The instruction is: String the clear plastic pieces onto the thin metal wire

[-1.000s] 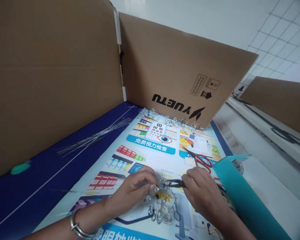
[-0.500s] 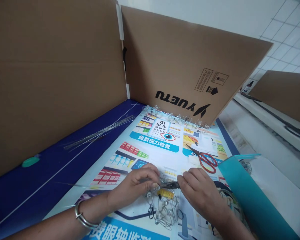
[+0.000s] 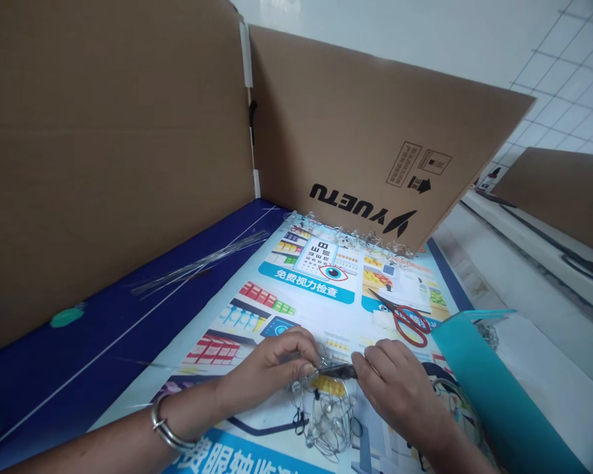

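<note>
"Beaded wirework; a loose tangle of silvery loops with clear beads and a few small black loops; it lies on the printed sheet, at the near middle, below and between the two hands."

"What is the left hand up to?"

"It pinches the upper edge of the tangle between thumb and fingers; exactly which strand, I cannot tell from where I stand; a silvery bangle circles that wrist."

"And the right hand?"

"Curled into a fist around dark pliers; the handles are mostly hidden in the palm; the nose points at the left fingertips, the jaws seemingly together, though whatever they grip is too small to make out."

"I see scissors with red handles just beyond the right hand; they lie on the sheet, near a teal board at the right."

"Farther off, more wire pieces lie in a row along the foot of the lettered cardboard panel; to the left, thin straight wires rest in a bundle on the dark blue surface; a small green thing lies nearer, beside the left-hand cardboard wall."
</note>
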Motion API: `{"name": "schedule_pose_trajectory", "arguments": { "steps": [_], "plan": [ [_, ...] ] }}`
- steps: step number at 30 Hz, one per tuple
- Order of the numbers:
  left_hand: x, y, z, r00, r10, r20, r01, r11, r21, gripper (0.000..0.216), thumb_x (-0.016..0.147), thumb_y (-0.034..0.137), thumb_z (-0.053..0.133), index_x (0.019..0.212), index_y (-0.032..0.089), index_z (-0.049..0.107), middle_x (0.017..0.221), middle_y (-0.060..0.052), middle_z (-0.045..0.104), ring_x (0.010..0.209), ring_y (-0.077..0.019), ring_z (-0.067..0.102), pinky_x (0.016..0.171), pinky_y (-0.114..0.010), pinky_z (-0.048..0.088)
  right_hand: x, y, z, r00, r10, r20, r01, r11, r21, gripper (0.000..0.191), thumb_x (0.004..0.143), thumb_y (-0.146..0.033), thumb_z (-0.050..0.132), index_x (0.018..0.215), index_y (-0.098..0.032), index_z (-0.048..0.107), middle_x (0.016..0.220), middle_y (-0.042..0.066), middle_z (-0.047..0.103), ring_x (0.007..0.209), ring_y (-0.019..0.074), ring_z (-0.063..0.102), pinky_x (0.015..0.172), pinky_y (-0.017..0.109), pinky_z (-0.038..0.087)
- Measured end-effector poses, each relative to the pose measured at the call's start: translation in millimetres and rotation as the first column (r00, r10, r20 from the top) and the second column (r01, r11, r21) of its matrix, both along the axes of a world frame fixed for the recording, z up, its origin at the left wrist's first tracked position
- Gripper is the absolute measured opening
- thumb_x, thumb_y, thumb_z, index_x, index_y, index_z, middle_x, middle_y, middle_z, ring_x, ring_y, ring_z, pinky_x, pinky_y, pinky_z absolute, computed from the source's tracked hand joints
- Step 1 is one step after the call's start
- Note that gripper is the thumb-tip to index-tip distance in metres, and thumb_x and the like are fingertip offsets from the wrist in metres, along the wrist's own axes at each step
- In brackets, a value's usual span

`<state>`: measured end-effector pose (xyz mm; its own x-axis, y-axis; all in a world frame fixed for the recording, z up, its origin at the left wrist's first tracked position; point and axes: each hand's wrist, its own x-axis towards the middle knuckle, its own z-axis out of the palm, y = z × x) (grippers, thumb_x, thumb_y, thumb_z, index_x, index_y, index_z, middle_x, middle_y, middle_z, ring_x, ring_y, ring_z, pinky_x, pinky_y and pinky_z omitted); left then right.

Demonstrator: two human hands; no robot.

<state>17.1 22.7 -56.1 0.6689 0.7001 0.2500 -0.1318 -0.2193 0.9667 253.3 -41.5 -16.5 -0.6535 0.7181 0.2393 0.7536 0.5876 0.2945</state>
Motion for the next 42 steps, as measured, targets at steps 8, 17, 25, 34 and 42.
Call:
{"name": "schedule_pose_trajectory", "arguments": {
  "steps": [8, 17, 25, 34, 42],
  "plan": [
    [1, -1, 0.3, 0.999, 0.046, -0.012, -0.044, 0.990, 0.134, 0.011, 0.085, 0.026, 0.055, 0.084, 0.016, 0.060, 0.085, -0.004, 0.056, 0.083, -0.0163, 0.052, 0.078, -0.030, 0.040, -3, -2, -4.0, 0.997, -0.002, -0.076, 0.006, 0.998, 0.057, 0.020, 0.082, -0.011, 0.052, 0.100, -0.013, 0.059, 0.078, 0.006, 0.056, 0.077, 0.0202, 0.048, 0.070, 0.035, 0.036],
    [1, -2, 2.6, 0.996, 0.080, -0.048, -0.077, 0.995, 0.062, 0.014, 0.083, 0.027, 0.057, 0.080, 0.016, 0.064, 0.085, -0.005, 0.055, 0.084, -0.0171, 0.052, 0.079, -0.031, 0.040, -4, -4, -7.2, 0.996, -0.035, -0.086, 0.038, 0.999, 0.023, 0.020, 0.082, -0.012, 0.053, 0.101, -0.014, 0.059, 0.079, 0.007, 0.055, 0.078, 0.0207, 0.047, 0.071, 0.036, 0.036],
    [3, -5, 0.8, 0.998, 0.066, -0.003, -0.066, 0.998, -0.011, 0.016, 0.084, 0.030, 0.057, 0.080, 0.015, 0.063, 0.085, -0.005, 0.056, 0.082, -0.0165, 0.052, 0.078, -0.031, 0.040, -4, -3, -9.8, 0.994, -0.039, -0.106, 0.045, 0.998, 0.051, 0.020, 0.081, -0.012, 0.053, 0.100, -0.014, 0.059, 0.078, 0.007, 0.055, 0.076, 0.0203, 0.046, 0.069, 0.035, 0.036],
    [5, -3, -7.0, 0.993, 0.018, 0.112, 0.001, 0.985, -0.171, 0.013, 0.081, 0.026, 0.061, 0.081, 0.014, 0.063, 0.084, -0.005, 0.058, 0.079, -0.0150, 0.053, 0.075, -0.029, 0.041, -6, -1, -10.2, 0.983, -0.043, -0.179, 0.046, 0.999, 0.013, 0.017, 0.084, -0.014, 0.050, 0.097, -0.015, 0.060, 0.075, 0.005, 0.055, 0.074, 0.0186, 0.047, 0.068, 0.033, 0.037],
    [6, -1, -9.2, 0.988, 0.012, 0.151, 0.028, 0.966, -0.255, 0.014, 0.080, 0.027, 0.063, 0.079, 0.013, 0.063, 0.079, -0.003, 0.060, 0.074, -0.0133, 0.053, 0.070, -0.027, 0.041, -5, 2, -11.3, 0.972, -0.047, -0.232, 0.039, 0.998, -0.039, 0.015, 0.083, -0.015, 0.051, 0.095, -0.016, 0.061, 0.073, 0.005, 0.055, 0.073, 0.0177, 0.047, 0.068, 0.032, 0.038]
  ]
}}
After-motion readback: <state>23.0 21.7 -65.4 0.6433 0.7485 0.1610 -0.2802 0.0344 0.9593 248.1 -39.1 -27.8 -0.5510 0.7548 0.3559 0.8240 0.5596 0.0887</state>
